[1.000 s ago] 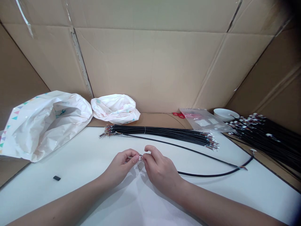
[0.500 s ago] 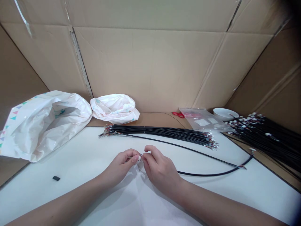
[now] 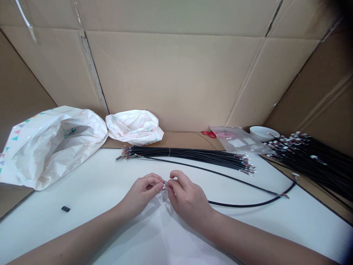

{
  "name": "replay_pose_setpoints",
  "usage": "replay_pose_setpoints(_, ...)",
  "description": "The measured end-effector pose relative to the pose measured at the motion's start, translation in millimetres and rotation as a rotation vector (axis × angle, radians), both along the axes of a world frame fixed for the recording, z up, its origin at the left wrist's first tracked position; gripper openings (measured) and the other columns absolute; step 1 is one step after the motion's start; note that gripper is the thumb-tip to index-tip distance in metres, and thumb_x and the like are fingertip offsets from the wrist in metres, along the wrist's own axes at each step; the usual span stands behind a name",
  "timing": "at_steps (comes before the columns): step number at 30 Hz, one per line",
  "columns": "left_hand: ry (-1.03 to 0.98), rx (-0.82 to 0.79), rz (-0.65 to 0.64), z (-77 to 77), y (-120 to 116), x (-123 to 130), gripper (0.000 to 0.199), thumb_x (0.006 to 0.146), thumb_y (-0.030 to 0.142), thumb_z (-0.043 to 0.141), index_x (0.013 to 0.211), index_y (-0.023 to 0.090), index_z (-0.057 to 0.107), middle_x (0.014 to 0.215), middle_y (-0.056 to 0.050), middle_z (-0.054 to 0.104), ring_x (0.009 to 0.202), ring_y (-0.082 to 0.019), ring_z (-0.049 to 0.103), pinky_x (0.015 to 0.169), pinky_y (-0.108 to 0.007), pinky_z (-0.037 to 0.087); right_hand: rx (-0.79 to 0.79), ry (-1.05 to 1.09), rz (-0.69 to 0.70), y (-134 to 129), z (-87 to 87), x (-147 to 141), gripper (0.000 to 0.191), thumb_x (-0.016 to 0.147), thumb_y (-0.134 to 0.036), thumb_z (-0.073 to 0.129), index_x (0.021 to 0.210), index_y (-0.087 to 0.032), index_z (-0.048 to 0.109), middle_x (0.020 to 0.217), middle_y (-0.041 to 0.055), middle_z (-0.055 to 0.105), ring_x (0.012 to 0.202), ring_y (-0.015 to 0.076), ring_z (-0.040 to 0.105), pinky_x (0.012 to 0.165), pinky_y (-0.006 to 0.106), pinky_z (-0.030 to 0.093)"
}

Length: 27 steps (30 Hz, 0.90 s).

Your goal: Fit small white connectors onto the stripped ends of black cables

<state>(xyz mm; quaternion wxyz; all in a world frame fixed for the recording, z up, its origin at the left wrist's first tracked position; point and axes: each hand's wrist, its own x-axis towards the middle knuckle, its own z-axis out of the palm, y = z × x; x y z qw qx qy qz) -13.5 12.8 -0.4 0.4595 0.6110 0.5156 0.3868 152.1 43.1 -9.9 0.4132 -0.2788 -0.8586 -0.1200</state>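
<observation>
Close together over the white table, both hands pinch at the end of a black cable point(image 3: 242, 205). Between the thumb and forefinger of my left hand point(image 3: 147, 188) is a small white connector point(image 3: 164, 187), partly covered by the fingertips. My right hand point(image 3: 187, 195) pinches thin wires right beside that connector; its fingers hide most of them. From under the right hand the cable curves to the right, and its far end carries another white connector point(image 3: 295, 176). A single thinner cable point(image 3: 209, 169) with bare coloured wire ends lies just beyond the hands.
Behind lies a tied bundle of black cables point(image 3: 187, 154). Finished-looking cables with white connectors point(image 3: 325, 158) are heaped at right, near a white bowl point(image 3: 264, 133), a clear plastic bag point(image 3: 237, 138) and red-handled scissors point(image 3: 209, 134). White bags point(image 3: 55, 147) stand left; a short black tube point(image 3: 65, 208) lies nearer.
Both hands stay in nearly the same place. The fingertips shift very slightly at the connector and wires; everything else lies as before.
</observation>
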Motion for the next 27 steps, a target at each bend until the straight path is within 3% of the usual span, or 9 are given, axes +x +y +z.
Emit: replay_pose_setpoints(27,0.001,0.018,0.019,-2.5,1.5,-0.1,0.031,0.08,0.043,0.051,0.071,0.016,0.063,0.093,-0.005,0.052,0.081,-0.015,0.05,0.071,-0.025,0.036,-0.074,0.089,0.054,-2.9,-1.8,-3.1,0.012,0.077,-0.009,0.044,0.069,-0.013,0.052,0.074,0.0042,0.053,0.06,0.0088,0.049,0.041,0.02,0.033)
